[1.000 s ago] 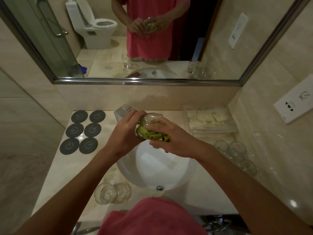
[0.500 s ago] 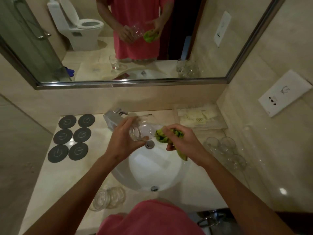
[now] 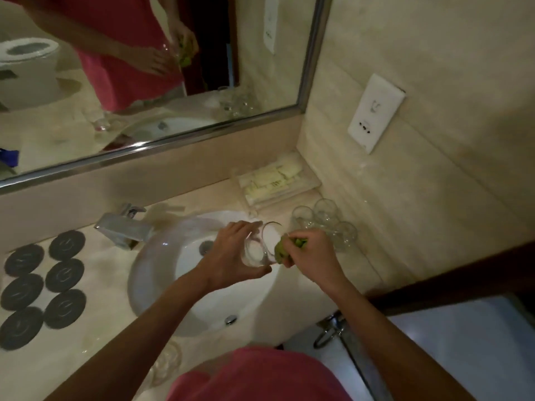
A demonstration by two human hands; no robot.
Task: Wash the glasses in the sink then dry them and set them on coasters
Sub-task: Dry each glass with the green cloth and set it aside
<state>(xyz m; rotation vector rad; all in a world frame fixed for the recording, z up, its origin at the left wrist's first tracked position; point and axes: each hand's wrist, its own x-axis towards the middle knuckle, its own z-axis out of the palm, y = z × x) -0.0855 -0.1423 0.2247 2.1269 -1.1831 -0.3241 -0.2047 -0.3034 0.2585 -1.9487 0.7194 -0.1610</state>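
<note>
My hands are over the right side of the sink (image 3: 162, 273). Just right of my right hand (image 3: 312, 253): cluster of clear glasses (image 3: 324, 221), tight against the wall corner, little room there. Behind them a clear tray (image 3: 278, 183) fills the back counter. Faucet (image 3: 124, 230) blocks the back-left of the basin. Six coasters (image 3: 43, 285) lie flat on the left counter, open path across the basin toward them. More glasses (image 3: 168, 363) at the near edge, left of my torso.

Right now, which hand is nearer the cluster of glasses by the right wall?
Right. The right hand, gripping the green cloth, is just beside the glasses; the left hand holds a glass over the sink.
</note>
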